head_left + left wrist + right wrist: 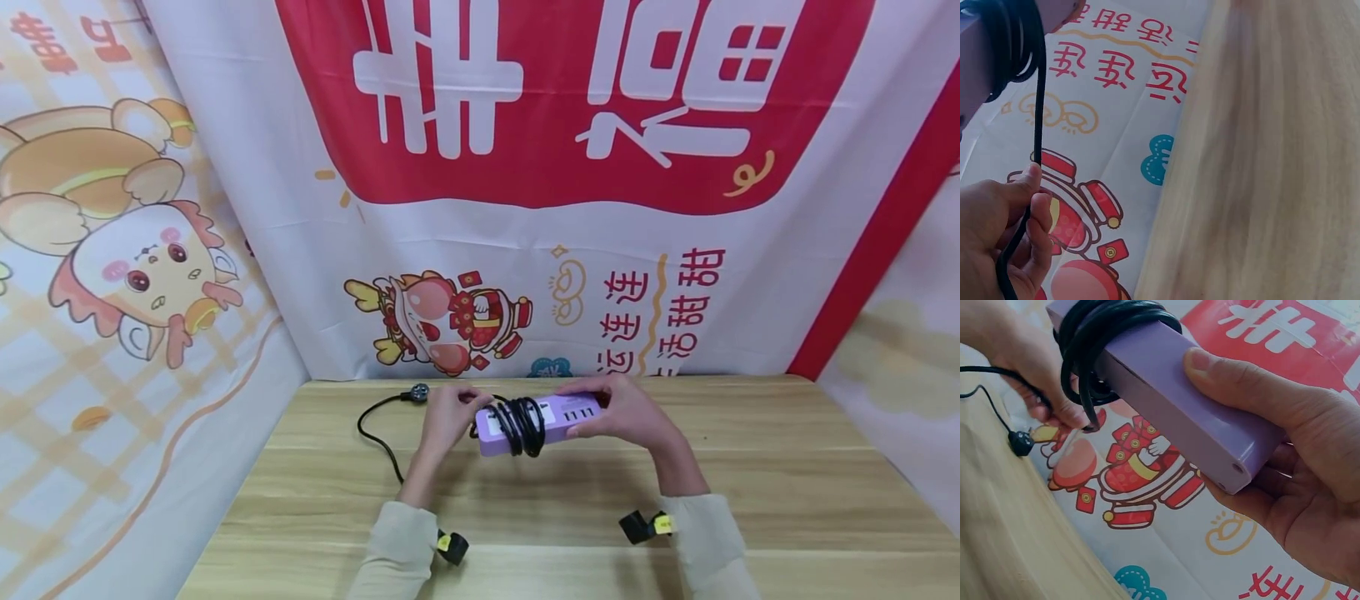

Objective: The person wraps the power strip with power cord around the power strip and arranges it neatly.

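Note:
A purple power strip [557, 432] with white socket panels is held above the table, several loops of its black cord [517, 427] wound round one end. My right hand [626, 410] grips the other end, thumb on one face and fingers on the opposite side, as the right wrist view shows. Beside the wound end, my left hand [452, 417] pinches the black cord between thumb and fingertips; in the left wrist view the cord [1040, 112] runs taut from the loops to that pinch. From there the loose length trails to its plug [418, 392] near the table's back edge.
The wooden table [787, 467] has a printed cloth [570, 242] hanging behind it and another patterned cloth [135, 250] at the left. Black camera mounts [452, 547] are worn at both wrists, below the sleeves.

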`<state>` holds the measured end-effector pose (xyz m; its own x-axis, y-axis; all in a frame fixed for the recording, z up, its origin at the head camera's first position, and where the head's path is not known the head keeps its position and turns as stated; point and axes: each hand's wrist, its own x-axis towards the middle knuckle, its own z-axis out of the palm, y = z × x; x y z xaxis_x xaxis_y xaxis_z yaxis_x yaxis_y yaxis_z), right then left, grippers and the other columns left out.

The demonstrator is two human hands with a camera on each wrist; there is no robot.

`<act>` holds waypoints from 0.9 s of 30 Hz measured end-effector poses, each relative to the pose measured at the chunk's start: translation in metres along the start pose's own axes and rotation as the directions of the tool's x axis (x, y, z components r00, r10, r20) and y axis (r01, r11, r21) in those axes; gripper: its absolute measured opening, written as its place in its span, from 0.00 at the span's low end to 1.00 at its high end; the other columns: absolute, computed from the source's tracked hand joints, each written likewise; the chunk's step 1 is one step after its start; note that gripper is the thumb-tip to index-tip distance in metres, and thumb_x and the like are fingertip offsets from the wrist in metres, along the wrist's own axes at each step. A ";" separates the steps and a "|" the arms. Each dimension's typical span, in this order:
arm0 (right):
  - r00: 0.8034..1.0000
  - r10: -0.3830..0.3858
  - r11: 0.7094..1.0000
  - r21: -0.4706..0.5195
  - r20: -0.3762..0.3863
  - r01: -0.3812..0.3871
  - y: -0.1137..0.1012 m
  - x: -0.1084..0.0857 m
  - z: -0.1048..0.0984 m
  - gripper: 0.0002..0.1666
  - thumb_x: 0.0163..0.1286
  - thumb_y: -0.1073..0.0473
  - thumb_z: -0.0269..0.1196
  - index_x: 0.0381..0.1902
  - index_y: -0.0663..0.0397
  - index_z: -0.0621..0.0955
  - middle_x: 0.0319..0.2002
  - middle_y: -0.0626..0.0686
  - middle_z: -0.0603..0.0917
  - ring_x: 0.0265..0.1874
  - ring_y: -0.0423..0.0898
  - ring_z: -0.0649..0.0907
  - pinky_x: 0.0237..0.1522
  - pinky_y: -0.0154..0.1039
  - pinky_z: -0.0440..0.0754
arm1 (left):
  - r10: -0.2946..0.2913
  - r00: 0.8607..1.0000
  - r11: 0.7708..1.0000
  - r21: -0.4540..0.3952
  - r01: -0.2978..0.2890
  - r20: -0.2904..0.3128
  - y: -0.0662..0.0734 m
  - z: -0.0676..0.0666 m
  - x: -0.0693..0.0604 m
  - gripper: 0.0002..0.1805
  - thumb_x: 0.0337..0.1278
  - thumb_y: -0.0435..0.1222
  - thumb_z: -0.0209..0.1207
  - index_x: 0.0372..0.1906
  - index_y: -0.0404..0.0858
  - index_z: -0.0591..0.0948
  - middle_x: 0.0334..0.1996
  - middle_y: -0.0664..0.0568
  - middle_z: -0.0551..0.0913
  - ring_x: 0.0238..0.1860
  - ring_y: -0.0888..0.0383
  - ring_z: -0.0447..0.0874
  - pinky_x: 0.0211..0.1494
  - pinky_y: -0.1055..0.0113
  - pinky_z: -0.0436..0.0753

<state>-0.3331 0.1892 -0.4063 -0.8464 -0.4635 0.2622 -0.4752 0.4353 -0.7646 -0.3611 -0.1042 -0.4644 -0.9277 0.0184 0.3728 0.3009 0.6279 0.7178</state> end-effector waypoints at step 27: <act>0.996 0.052 0.971 -0.237 0.079 -0.032 0.007 0.014 0.028 0.31 0.44 0.47 0.82 0.49 0.41 0.87 0.48 0.46 0.88 0.42 0.40 0.82 0.45 0.38 0.79 | 0.110 0.993 0.992 -0.054 -0.112 -0.040 0.042 -0.014 -0.007 0.06 0.53 0.39 0.72 0.31 0.40 0.89 0.21 0.51 0.87 0.16 0.68 0.78 0.27 0.74 0.79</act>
<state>-0.3416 0.1644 -0.4246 -0.8483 -0.4998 0.1749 -0.4916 0.6206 -0.6109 -0.3386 -0.0892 -0.4289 -0.8793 0.0564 0.4729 0.4147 0.5789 0.7021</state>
